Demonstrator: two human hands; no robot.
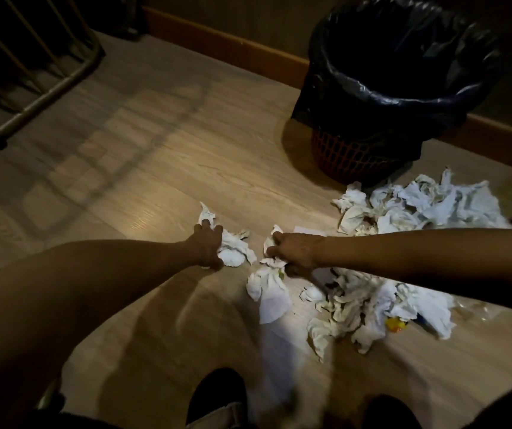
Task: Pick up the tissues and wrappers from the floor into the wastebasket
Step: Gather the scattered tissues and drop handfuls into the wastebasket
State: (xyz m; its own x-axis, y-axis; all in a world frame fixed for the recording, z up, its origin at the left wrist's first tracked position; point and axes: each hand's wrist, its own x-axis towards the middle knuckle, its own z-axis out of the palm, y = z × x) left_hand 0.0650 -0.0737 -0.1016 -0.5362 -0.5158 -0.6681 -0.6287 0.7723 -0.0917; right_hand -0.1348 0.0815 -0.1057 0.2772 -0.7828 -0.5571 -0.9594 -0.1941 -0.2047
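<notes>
Both hands press down on the wooden floor (162,168): the left hand (206,246) closes on a crumpled tissue (233,249), the right hand (295,250) grips another tissue (271,243). More tissues (418,205) lie beside the wastebasket (356,156).

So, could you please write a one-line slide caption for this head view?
Left hand and right hand gather crumpled tissues off the wooden floor beside a bag-lined wastebasket.
</notes>
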